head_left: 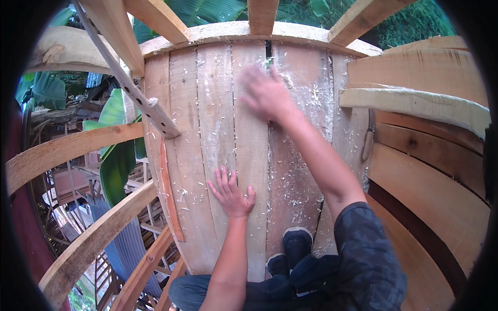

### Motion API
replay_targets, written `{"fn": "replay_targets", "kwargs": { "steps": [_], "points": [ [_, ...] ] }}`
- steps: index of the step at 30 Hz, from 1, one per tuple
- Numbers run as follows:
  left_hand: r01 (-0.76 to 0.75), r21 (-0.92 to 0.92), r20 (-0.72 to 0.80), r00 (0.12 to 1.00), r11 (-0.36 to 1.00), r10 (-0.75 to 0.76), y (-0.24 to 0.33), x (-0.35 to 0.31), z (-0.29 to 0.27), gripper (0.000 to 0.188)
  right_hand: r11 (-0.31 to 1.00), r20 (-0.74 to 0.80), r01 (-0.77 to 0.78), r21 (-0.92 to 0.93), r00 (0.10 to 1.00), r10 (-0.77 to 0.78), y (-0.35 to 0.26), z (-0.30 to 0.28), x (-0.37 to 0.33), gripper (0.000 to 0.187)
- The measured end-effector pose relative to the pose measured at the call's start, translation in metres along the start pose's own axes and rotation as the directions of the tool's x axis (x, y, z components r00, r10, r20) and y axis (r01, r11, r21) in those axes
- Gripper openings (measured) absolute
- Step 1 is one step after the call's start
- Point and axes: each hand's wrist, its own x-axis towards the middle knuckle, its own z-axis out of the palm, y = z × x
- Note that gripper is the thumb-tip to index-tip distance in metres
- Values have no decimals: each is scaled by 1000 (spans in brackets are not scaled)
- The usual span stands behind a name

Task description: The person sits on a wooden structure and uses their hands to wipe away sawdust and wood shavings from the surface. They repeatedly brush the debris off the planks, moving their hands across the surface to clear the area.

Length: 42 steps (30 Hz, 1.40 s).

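Note:
A floor of wooden planks lies under both hands, strewn with pale wood shavings. My left hand rests on the planks with its fingers spread, holding nothing. Farther off and to the right, my right hand is over the planks near a dark gap between two boards. Motion blurs its fingers, but they look stretched out, with the thumb apart and nothing visible in the hand. Shavings lie around it, thicker on its right side.
A wooden-handled tool lies along the right edge beside stacked boards. A pole with holes slants down at the left. Curved rails bound the left side above a drop. My dark shoes stand on the planks.

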Motion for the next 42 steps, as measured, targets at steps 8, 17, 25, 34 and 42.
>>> {"fn": "replay_targets", "kwargs": {
  "steps": [8, 17, 25, 34, 42],
  "points": [
    [-1, 22, 18, 1000, 1000, 1, -1, -3, 0, 58, 986, 98, 126, -110, 989, -115, 11, -29, -8, 56],
    [-2, 24, 22, 1000, 1000, 1, -1, -3, -1, 58, 824, -248, -554, 119, 787, 565, 41, -40, -111, 53],
    [-12, 38, 11, 1000, 999, 11, -8, -5, 0, 60, 915, -239, -329, 235, 892, 382, -42, -38, -132, 64],
    [-35, 7, 16, 999, 999, 35, 6, -4, 9, 59, 824, -59, -532, 195, 832, 552, -52, -6, -143, 76],
    [-32, 33, 10, 999, 999, 32, 0, -3, 1, 59, 424, -162, -902, 84, 408, 899, -97, -8, -202, 73]
  ]
}}
